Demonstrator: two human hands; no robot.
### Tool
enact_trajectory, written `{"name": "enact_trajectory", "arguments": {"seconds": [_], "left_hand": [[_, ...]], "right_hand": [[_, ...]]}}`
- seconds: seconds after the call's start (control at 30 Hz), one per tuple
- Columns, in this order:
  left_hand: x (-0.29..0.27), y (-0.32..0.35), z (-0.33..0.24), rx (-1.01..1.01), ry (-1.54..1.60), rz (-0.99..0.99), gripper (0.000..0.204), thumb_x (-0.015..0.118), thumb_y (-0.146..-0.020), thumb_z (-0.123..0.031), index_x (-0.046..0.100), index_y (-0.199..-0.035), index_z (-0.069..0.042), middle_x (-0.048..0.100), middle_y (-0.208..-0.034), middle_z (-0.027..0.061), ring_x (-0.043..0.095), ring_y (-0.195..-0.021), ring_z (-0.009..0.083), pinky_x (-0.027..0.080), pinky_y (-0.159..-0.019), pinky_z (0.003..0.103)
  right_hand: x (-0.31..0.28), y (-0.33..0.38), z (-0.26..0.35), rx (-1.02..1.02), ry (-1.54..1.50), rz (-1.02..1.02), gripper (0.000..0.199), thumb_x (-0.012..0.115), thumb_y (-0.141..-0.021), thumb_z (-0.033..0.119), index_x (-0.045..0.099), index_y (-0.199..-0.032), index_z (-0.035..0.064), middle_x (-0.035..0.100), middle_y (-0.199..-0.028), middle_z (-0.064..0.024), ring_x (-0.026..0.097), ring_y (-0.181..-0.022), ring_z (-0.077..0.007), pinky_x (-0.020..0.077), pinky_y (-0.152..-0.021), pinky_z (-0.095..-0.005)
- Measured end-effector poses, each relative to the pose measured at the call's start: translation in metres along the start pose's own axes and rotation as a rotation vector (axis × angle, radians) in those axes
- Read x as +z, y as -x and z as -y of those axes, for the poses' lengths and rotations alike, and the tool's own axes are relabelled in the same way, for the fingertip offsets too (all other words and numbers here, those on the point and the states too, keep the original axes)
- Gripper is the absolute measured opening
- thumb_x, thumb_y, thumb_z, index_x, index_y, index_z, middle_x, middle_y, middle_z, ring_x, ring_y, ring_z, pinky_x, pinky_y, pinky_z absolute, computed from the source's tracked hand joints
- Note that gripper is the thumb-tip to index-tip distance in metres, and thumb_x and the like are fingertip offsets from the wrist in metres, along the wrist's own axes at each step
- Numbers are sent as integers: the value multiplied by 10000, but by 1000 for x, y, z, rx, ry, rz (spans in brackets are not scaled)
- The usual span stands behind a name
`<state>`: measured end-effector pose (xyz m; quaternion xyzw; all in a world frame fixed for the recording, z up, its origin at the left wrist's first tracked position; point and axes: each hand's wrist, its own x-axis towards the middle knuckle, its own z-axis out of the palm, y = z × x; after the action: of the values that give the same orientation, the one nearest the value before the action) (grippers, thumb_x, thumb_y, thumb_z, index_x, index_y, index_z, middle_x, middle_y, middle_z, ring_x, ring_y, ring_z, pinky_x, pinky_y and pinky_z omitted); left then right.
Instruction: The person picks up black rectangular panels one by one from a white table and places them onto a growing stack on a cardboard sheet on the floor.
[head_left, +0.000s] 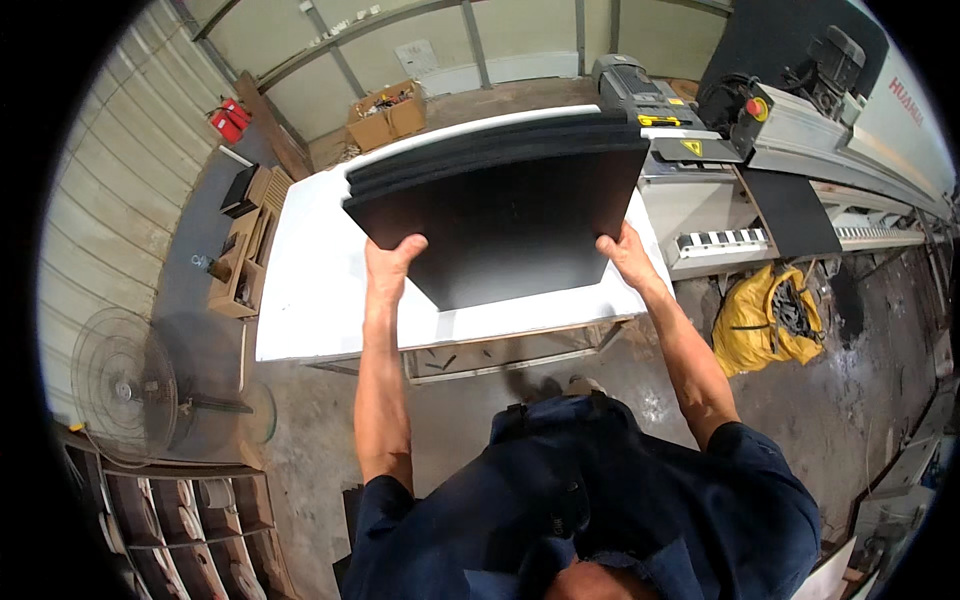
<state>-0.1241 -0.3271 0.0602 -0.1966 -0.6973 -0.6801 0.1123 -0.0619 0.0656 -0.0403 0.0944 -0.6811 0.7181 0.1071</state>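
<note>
A flat black panel [515, 225] is tilted up over the white-topped table [310, 285], its lower edge toward me. My left hand [392, 265] grips its left side, thumb on the front face and fingers hidden behind. On the opposite side, my right hand [628, 256] holds the panel the same way, with its thumb near the edge. Behind the panel, the edges of several more black panels [480, 150] show in a stack. Whether my fingers reach around any of those is hidden.
A long machine [715, 215] with a red button and a black board on it stands at the right. A yellow sack [750, 325] sits on the floor beside it. To the left are a standing fan [125, 388] and a rack of rolls [185, 520]; a cardboard box [388, 118] lies beyond the table.
</note>
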Motion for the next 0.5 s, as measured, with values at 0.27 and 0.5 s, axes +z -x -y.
{"name": "enact_trajectory", "arguments": {"seconds": [0.27, 0.5], "left_hand": [[-10, 16, -7, -75, 93, -17, 591, 773, -798, -231, 496, -1262, 10, 554, -1203, 78, 520, -1098, 185, 403, -978, 317], [19, 9, -25, 59, 120, -177, 490, 573, -936, -158, 419, -1363, 27, 516, -1310, 110, 471, -1204, 195, 338, -1052, 336]], "right_hand": [[18, -3, 35, 45, 37, 34, 700, 662, -907, 327, 337, -1417, -26, 469, -1382, -121, 419, -1286, -203, 303, -1095, -338], [63, -25, 105, -297, 157, -293, 444, 424, -1032, 271, 431, -1364, -23, 533, -1307, -91, 461, -1206, -162, 320, -1039, -287]]}}
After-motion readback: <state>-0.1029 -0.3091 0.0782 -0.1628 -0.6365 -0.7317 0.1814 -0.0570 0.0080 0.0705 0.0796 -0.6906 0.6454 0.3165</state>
